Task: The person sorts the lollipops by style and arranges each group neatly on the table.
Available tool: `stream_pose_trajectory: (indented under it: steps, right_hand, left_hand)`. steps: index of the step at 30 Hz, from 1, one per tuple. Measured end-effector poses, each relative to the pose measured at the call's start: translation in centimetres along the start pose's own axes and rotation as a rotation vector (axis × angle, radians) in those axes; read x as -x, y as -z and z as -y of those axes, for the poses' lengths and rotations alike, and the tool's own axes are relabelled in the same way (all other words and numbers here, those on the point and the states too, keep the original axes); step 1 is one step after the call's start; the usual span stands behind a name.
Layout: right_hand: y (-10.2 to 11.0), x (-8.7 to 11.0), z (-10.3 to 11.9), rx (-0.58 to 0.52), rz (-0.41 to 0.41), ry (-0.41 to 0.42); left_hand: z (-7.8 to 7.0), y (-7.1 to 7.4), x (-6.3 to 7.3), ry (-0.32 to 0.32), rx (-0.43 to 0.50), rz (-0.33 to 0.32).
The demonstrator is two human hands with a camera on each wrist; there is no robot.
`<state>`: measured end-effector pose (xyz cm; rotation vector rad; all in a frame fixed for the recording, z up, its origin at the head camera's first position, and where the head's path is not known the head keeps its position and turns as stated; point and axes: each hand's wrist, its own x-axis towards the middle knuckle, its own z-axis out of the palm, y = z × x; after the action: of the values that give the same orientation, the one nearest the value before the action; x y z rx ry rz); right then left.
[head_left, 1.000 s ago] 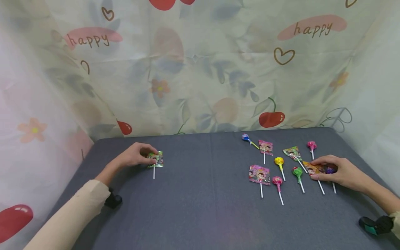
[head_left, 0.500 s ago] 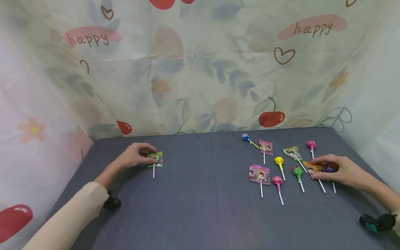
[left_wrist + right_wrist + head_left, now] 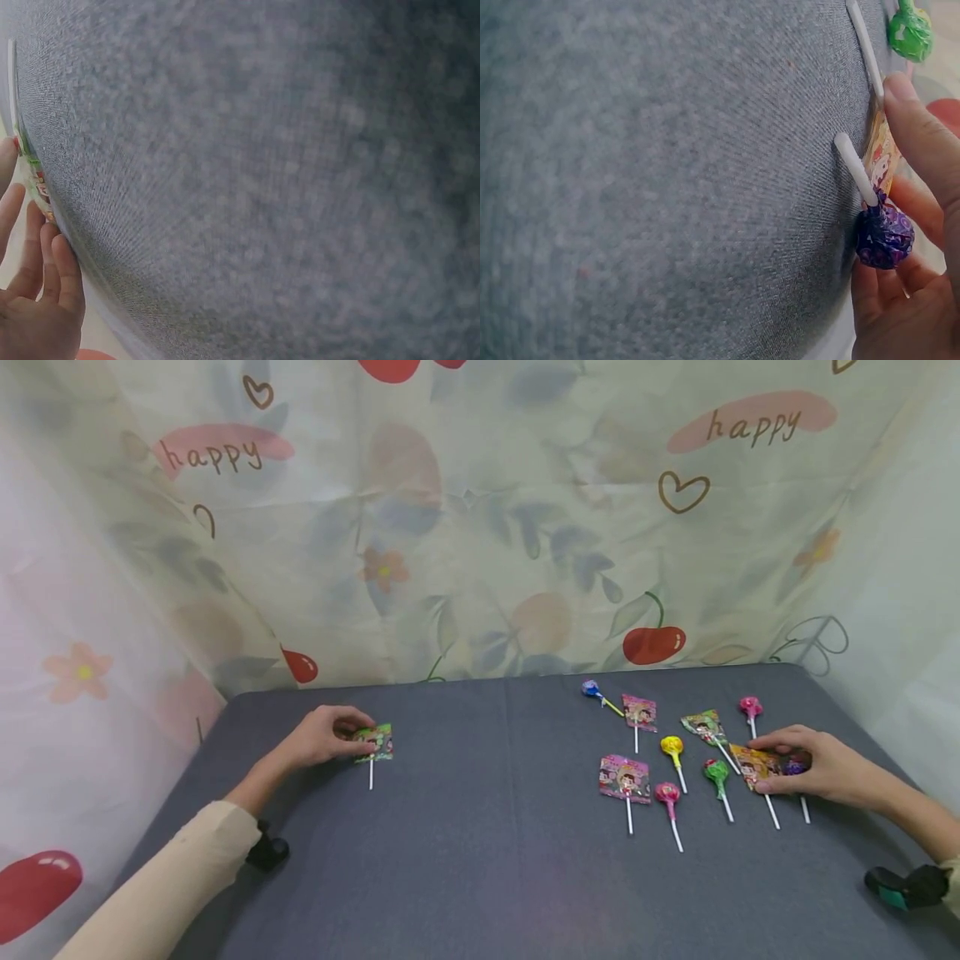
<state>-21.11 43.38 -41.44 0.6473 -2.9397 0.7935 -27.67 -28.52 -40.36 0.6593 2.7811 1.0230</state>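
At the left of the table, my left hand (image 3: 322,735) pinches a flat green-wrapped lollipop (image 3: 383,742), its white stick pointing toward me. The left wrist view shows that wrapper edge-on at the fingertips. Over on the right, my right hand (image 3: 832,768) holds an orange-wrapped lollipop (image 3: 752,764) by its wrapper between thumb and fingers. A purple round lollipop (image 3: 886,236) lies under the curve of this hand, partly hidden in the head view. Left of the orange one lie a green round lollipop (image 3: 716,772) and a triangular green-wrapped lollipop (image 3: 703,725).
More lollipops lie on the grey tabletop (image 3: 465,827): a blue one (image 3: 591,688), a yellow one (image 3: 672,747), pink round ones (image 3: 667,793), and flat pink-wrapped ones (image 3: 624,778). A patterned curtain (image 3: 480,543) hangs behind the table.
The orange-wrapped lollipop has shifted very slightly, and my right fingers sit a little higher on it. The left hand keeps its hold on the green-wrapped lollipop, nearly still.
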Motion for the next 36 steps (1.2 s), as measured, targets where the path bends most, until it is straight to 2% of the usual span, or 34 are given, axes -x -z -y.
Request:
stream_pose_trajectory:
  steps: [8, 22, 28, 32, 36]
  right_hand:
    - [0.0, -0.4, 0.2, -0.012, 0.009, -0.019]
    - [0.0, -0.5, 0.1, -0.059, -0.016, -0.025]
    - [0.3, -0.5, 0.7, -0.076, -0.050, -0.056]
    - [0.6, -0.5, 1.1, -0.132, -0.077, -0.077]
    - [0.9, -0.5, 1.6, -0.243, -0.073, -0.101]
  left_hand:
    - [0.0, -0.2, 0.3, 0.024, 0.004, -0.008]
    - [-0.4, -0.4, 0.7, -0.011, -0.027, -0.048]
    - [-0.3, -0.5, 0.8, 0.027, -0.019, -0.044]
    - [-0.3, -0.5, 0.9, 0.033, -0.014, -0.033]
    - [-0.4, -0.5, 0.9, 0.027, -0.016, -0.029]
